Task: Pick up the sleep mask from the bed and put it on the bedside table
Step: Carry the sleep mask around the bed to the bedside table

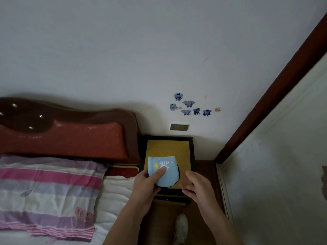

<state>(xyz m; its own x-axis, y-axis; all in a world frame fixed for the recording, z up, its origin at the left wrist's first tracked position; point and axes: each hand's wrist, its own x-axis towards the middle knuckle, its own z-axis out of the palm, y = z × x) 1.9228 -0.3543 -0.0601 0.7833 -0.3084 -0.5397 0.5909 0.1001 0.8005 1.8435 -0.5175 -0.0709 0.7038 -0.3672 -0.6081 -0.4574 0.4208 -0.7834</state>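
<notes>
My left hand (145,183) pinched the folded pale-blue fabric sleep mask (163,171), right hand (198,187) open, empty; I judged lowering it flat onto the yellow-topped, black-framed desk (168,149) beneath my fingers (160,172) best.

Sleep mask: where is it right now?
Head view, lower centre: the sleep mask is pinched in the left hand, over the bedside table, right of the bed.
</notes>
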